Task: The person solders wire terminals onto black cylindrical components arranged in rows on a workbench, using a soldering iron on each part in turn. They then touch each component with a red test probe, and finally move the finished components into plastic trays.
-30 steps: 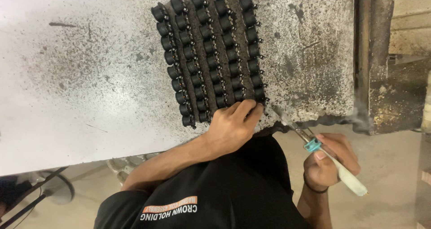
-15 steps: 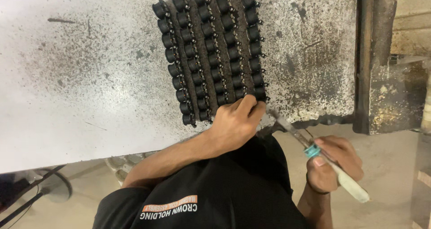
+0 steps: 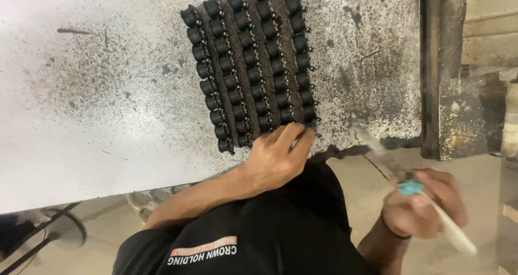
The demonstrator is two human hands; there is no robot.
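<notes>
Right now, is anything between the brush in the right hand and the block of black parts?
Nothing visible. The white-handled brush in the right hand has open space to the black parts block; the left hand rests on its near edge.

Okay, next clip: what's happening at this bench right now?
A person leans over a paint-speckled white worktable. Their left hand rests on the near edge of a dark rack of small black cylindrical parts in rows, fingers on its corner. Their right hand holds a white-handled brush with a teal band off the table edge, blurred, its tip pointing towards the rack.
</notes>
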